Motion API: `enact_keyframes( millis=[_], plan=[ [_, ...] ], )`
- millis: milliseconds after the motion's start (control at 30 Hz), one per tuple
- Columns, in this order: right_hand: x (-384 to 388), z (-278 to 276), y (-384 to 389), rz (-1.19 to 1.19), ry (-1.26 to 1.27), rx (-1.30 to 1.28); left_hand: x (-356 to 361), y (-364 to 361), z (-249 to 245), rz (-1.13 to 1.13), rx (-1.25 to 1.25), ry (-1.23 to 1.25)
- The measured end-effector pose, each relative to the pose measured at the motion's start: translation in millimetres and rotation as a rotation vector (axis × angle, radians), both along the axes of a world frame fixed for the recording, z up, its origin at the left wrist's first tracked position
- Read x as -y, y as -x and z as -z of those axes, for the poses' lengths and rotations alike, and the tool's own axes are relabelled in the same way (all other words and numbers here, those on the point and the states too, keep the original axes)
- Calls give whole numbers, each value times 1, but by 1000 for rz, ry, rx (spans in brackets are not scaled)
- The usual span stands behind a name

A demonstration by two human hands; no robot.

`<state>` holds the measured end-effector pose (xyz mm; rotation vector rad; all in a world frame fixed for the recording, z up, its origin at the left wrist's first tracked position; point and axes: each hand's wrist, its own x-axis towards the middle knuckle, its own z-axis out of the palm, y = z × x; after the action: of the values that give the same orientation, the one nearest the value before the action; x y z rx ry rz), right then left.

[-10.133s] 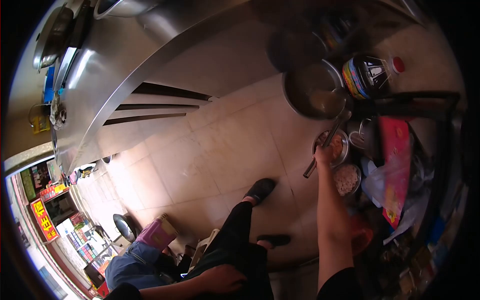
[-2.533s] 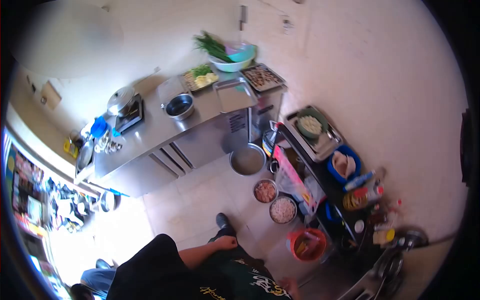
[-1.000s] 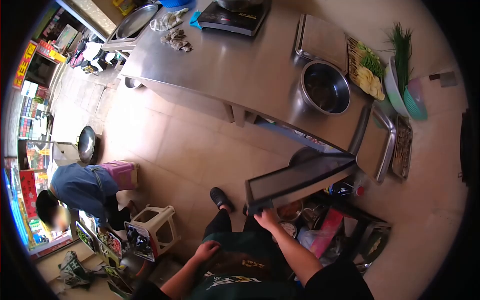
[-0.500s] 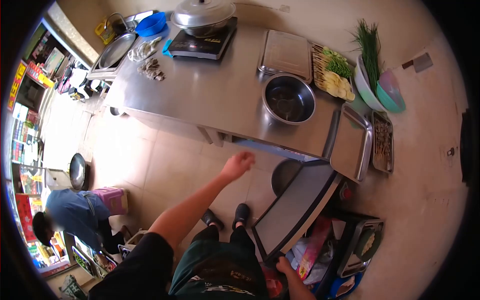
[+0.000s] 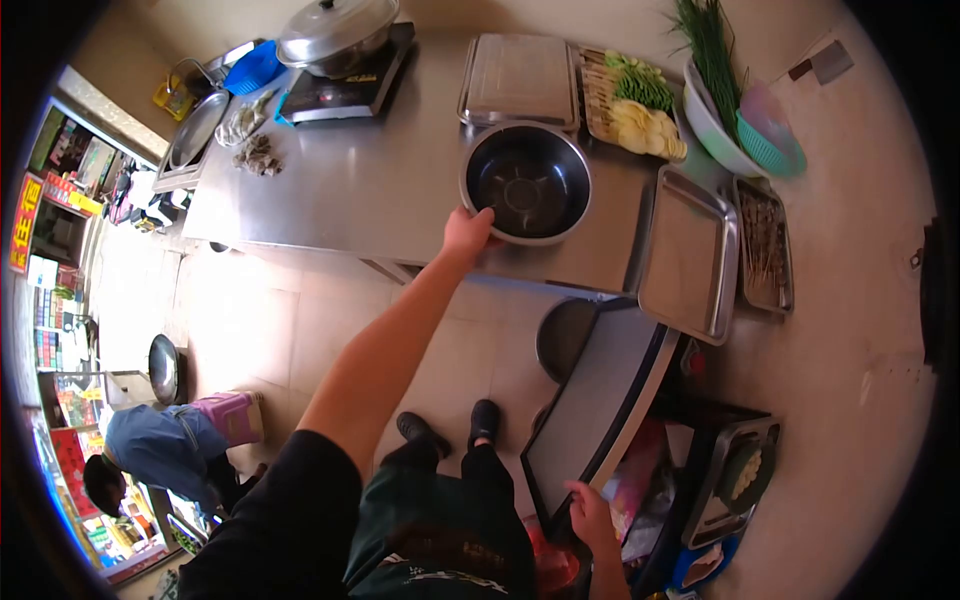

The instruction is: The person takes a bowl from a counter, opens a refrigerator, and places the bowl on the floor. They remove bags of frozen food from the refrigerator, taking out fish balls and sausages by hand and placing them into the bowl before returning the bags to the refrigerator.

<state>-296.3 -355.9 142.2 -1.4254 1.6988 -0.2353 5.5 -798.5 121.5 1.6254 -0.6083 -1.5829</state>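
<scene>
My left hand [image 5: 468, 236] grips the near-left rim of a deep, round metal pot [image 5: 528, 190], its thumb over the edge. The pot has a dark inside with nothing in it, and it is at the front of the steel counter. Lower right, my right hand [image 5: 592, 515] is closed at the edge of a grey panel [image 5: 590, 400] with a black frame and a pale side; its fingertips are partly hidden. Behind the pot lies a flat metal lidded tray [image 5: 520, 80].
Skewers and sliced vegetables fill a tray [image 5: 635, 148]. An empty metal tray [image 5: 688, 255] and a tray of meat skewers [image 5: 764, 250] stand right. An induction cooker [image 5: 360, 90] bears a lidded wok [image 5: 335, 35]. Another person [image 5: 165, 445] bends at lower left.
My left hand has reached forward from above the floor and taken hold of the pot's rim. The pot looks larger in view. My right hand has slid slightly along the panel's edge.
</scene>
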Motion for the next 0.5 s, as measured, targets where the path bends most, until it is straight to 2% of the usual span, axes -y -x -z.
enact_keyframes(
  millis=[67,100,133,167,200,233,267,300,367,400,433,500],
  plan=[
    [30,-6,-27,77,39,284,-56,-18,2,56,54,330],
    [36,-2,-38,79,14,285,-90,-30,3,74,28,328],
    [40,9,-50,148,8,415,-127,-44,2,94,2,329],
    [43,22,-60,220,3,543,-163,-56,-6,125,53,166],
    [46,33,-70,227,-11,538,-193,-70,-9,219,99,38],
    [48,44,-78,336,-70,655,-219,-80,0,289,-29,39],
    [47,57,-84,446,-132,765,-246,-88,18,282,-83,-52],
    [42,75,-90,450,-144,751,-275,-96,44,324,-50,-86],
    [32,121,-104,864,-251,885,-317,-112,101,350,-20,-120],
    [30,144,-111,943,-246,830,-334,-117,129,452,141,-174],
    [33,167,-118,924,-264,816,-346,-122,159,552,299,-232],
    [42,210,-128,1004,-189,614,-354,-135,241,593,324,-335]
  ],
)
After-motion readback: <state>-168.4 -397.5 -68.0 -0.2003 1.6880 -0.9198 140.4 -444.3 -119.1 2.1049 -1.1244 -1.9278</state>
